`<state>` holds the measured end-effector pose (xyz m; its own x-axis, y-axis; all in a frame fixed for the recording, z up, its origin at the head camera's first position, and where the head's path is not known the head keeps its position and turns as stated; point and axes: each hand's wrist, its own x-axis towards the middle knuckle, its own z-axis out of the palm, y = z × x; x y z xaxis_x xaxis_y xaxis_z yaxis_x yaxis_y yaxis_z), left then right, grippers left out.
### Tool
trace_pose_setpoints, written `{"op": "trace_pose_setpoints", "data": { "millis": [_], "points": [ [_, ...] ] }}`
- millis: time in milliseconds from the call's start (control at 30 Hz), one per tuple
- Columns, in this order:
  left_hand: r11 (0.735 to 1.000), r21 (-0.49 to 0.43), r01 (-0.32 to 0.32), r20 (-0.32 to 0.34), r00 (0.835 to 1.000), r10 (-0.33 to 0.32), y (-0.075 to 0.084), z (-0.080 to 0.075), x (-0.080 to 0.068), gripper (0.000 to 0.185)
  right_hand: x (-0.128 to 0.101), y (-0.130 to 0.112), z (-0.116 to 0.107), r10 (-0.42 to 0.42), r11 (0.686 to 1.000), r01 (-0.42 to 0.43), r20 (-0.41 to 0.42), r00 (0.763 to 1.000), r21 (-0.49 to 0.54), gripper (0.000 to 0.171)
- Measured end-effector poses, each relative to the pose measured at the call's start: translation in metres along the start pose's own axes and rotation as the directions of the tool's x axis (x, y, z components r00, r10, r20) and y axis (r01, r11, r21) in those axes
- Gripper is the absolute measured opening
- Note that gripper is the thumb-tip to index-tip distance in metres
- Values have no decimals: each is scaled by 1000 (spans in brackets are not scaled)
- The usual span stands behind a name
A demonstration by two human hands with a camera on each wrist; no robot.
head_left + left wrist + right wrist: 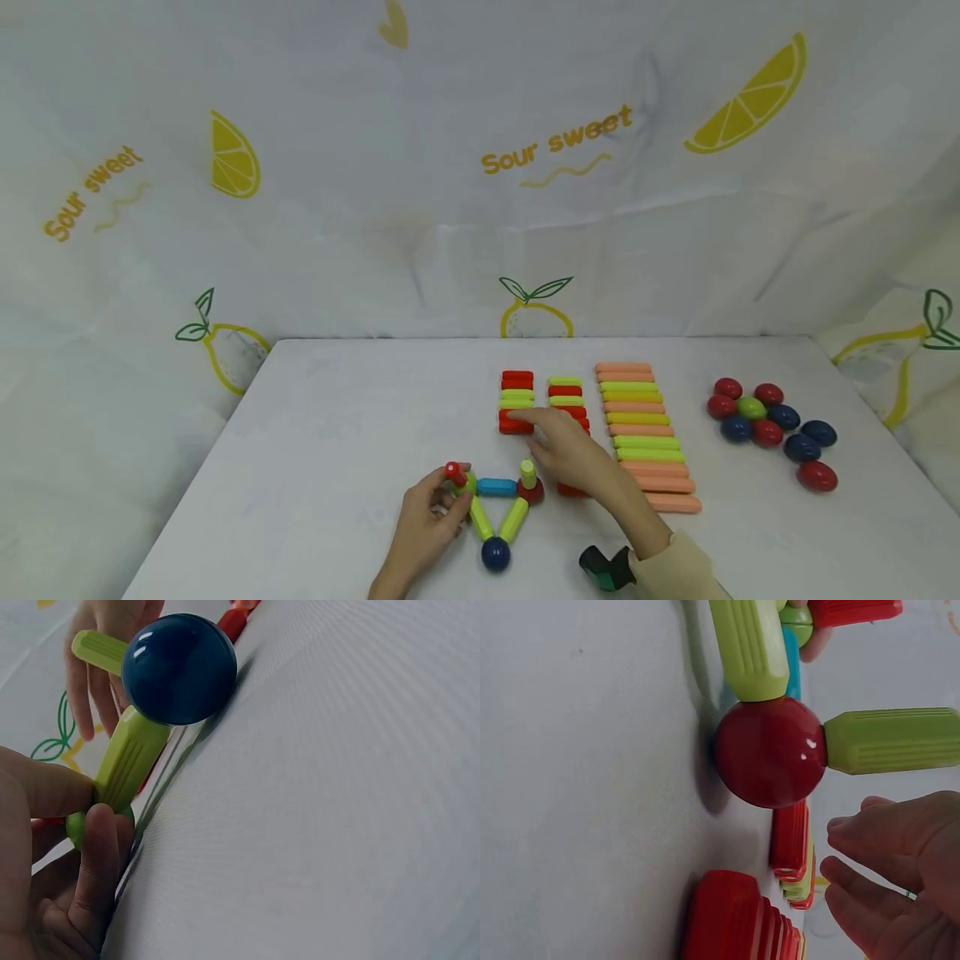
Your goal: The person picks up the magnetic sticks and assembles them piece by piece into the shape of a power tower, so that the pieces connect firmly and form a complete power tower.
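Note:
A triangle of rods and balls lies on the table. Its corners are a dark blue ball point(495, 554), a red ball point(771, 752) and a green ball point(76, 829). Two yellow-green rods point(132, 759) and a light blue rod point(497, 487) join them. A short yellow-green rod point(528, 473) stands on the red ball, and a red rod point(455, 473) rises from the green ball. My left hand point(429, 515) pinches the green ball's corner. Over the left column of short rods, my right hand point(567, 447) reaches with fingers apart, its fingertips at a red rod point(516, 427).
Beside that column stands a second column of short red and yellow-green rods point(566, 391). Longer orange, yellow and green rods point(648, 431) lie in a row further right. Loose red, blue and green balls point(767, 433) sit at the right. A printed cloth point(420, 250) hangs behind.

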<state>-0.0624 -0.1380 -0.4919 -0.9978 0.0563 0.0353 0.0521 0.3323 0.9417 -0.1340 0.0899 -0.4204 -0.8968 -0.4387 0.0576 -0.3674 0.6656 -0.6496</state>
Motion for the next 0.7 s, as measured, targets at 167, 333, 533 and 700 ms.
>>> {"op": "trace_pose_setpoints", "data": {
  "millis": [167,333,533,700],
  "points": [
    [1000,15,-5,3,1000,5,-1,0,1,28,10,0,8,78,996,-77,16,997,-36,35],
    [998,68,-11,-8,1000,12,0,-2,0,26,12,1,14,96,995,-96,-23,995,-33,29],
    [997,60,-46,-1,999,46,0,-3,-1,30,12,0,21,122,991,-124,-40,992,-46,33],
    [997,33,-64,79,995,62,2,-4,-3,37,8,1,19,119,993,-121,-114,986,-6,40]
  ]
}}
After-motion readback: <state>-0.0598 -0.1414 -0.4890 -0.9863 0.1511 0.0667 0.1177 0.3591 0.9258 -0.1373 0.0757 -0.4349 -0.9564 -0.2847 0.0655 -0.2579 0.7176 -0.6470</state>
